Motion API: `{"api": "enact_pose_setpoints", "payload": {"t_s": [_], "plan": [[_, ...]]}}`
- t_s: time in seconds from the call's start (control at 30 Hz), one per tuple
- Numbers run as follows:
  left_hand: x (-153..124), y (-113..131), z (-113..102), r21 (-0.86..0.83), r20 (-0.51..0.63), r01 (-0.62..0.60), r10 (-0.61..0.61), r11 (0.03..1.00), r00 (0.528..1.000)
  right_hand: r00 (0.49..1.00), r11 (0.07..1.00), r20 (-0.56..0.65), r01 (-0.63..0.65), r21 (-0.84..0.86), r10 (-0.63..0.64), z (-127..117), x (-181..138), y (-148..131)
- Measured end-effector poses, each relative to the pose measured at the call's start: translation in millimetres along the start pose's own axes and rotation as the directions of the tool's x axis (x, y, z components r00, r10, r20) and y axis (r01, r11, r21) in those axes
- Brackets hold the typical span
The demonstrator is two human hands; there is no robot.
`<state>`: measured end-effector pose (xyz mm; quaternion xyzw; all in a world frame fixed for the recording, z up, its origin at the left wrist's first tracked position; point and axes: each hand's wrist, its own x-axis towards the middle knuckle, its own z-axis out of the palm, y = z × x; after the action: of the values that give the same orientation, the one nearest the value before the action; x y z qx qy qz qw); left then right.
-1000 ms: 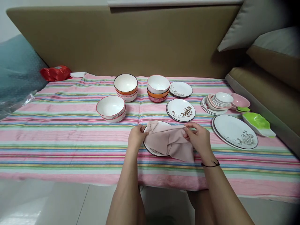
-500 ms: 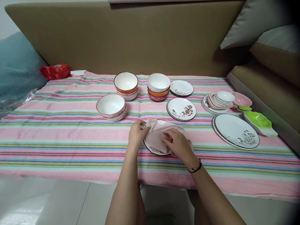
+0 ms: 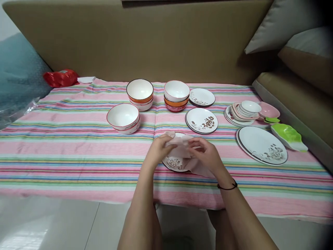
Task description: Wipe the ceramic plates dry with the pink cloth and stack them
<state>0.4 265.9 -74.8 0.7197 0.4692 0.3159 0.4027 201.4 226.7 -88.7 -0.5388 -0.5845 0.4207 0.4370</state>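
Observation:
A pale pink cloth (image 3: pixel 183 151) hangs crumpled between my hands over a round white plate (image 3: pixel 173 162) with a dark rim and brown flowers. My left hand (image 3: pixel 159 150) pinches the cloth at its upper left. On the other side, my right hand (image 3: pixel 205 152) grips it between thumb and fingers, a dark cord round the wrist. Cloth and hands hide much of the plate. Just behind lies a short stack of flowered plates (image 3: pixel 201 120).
Stacked bowls stand at the back: a black-rimmed one (image 3: pixel 139 89), a red-rimmed one (image 3: pixel 123 116) and a white one (image 3: pixel 177 91). To the right are oval plates (image 3: pixel 260 144), small dishes (image 3: pixel 248 107) and a green dish (image 3: pixel 287 135). A sofa back (image 3: pixel 145 45) borders the striped cloth (image 3: pixel 78 149).
My right hand has moved up and right, lifting the cloth's edge. My left hand has shifted slightly right. More of the plate's flower pattern shows at the lower left.

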Motion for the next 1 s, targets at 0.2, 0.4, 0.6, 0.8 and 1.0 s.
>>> {"api": "enact_pose_setpoints", "payload": {"t_s": [0.2, 0.4, 0.6, 0.8, 1.0], "plan": [[-5.1, 6.0, -16.3, -0.379, 0.103, 0.094, -0.059, 0.920, 0.993, 0.966, 0.866, 0.098, 0.257, -0.428, -0.239, -22.0, -0.3, 12.5], [-4.3, 7.2, -15.8, -0.466, 0.074, 0.106, -0.081, 0.879, 0.994, 0.952, 0.854, -0.027, 0.261, -0.451, -0.305, -18.8, 0.0, 7.4], [-2.2, 4.5, -13.1, -0.601, -0.053, 0.059, -0.113, 0.797, 0.992, 0.972, 0.814, -0.025, 0.181, -0.552, -0.233, -15.6, -2.3, 12.1], [-1.7, 2.8, -12.8, -0.648, -0.087, 0.017, -0.096, 0.761, 0.992, 0.992, 0.847, 0.030, 0.117, -0.518, -0.119, -15.7, -3.4, 7.1], [-0.6, 1.5, -12.0, -0.655, -0.107, -0.007, -0.083, 0.756, 0.991, 0.973, 0.815, 0.086, 0.227, -0.533, -0.215, -1.8, -4.4, 5.5]]}}
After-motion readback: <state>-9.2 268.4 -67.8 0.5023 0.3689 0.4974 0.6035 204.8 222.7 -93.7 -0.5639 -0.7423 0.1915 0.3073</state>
